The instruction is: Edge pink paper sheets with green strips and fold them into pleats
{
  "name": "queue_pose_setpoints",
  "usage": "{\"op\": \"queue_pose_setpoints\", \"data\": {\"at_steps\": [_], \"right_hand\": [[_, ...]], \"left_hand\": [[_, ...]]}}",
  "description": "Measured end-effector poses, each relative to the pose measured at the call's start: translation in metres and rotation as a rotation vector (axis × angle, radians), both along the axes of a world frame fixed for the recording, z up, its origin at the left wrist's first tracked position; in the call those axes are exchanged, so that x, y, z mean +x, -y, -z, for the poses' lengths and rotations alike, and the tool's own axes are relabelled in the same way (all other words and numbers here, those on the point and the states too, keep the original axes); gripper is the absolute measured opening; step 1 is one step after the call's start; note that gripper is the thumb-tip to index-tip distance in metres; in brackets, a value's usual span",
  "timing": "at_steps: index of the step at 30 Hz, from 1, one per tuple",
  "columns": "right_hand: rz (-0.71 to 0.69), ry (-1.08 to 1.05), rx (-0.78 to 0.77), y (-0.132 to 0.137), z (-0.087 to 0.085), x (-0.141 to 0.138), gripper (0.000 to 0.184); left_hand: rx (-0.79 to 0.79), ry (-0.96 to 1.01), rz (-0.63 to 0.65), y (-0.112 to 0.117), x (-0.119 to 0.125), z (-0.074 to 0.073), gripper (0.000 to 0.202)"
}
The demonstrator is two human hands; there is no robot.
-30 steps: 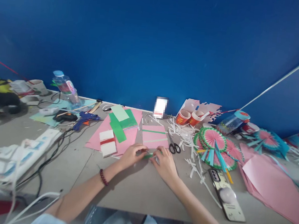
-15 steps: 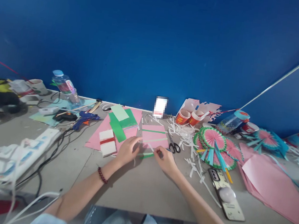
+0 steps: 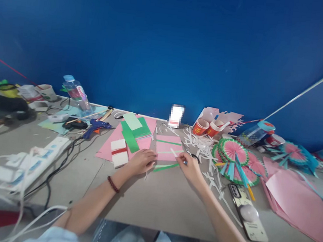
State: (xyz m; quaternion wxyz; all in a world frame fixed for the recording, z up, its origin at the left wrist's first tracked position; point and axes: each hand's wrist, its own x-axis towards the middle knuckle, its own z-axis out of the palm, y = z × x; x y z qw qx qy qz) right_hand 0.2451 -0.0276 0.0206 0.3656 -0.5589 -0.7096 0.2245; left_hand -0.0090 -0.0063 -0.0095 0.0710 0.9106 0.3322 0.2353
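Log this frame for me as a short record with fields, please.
Left hand: beside the pink paper; grip unclear
Right hand: pinching a white strip
Between hands: dark green strip
Behind right hand: scissors, partly hidden
Left side: blue glue gun, plastic bottle
Right side: watermelon-patterned paper fans, smartphone

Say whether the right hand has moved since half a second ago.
Yes: the right hand has shifted to the right, judged against the striped pink paper.
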Motion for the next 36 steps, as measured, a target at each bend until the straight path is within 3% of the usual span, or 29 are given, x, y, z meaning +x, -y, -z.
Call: {"op": "queue_pose_setpoints", "data": {"at_steps": [3, 6, 10, 15, 21, 27, 36], "right_hand": [[0.149, -0.106, 0.089, -0.004, -0.002, 0.009, 0.019], [0.193, -0.141, 0.159, -0.008, 0.001, 0.005, 0.020], [0.064, -0.087, 0.193, -0.012, 0.015, -0.016, 0.018], [-0.154, -0.039, 0.028, -0.017, 0.029, -0.032, 0.021], [-0.257, -0.089, -0.185, -0.021, 0.020, -0.026, 0.021], [-0.349, 0.021, -0.231, -0.027, 0.009, -0.022, 0.018], [-0.429, 0.032, -0.308, -0.038, 0.008, -0.016, 0.017]], "left_hand": [[0.011, -0.012, 0.019, -0.001, 0.000, 0.001, 0.019], [0.014, -0.030, 0.014, -0.003, 0.000, 0.002, 0.017], [-0.012, -0.064, -0.005, -0.004, 0.000, 0.000, 0.017], [-0.048, -0.057, -0.013, -0.005, -0.001, -0.002, 0.021], [-0.066, 0.018, -0.016, -0.007, -0.003, 0.002, 0.020], [-0.044, 0.015, -0.013, -0.009, -0.003, 0.005, 0.019], [-0.075, 0.017, -0.025, -0.010, -0.004, 0.005, 0.019]]}}
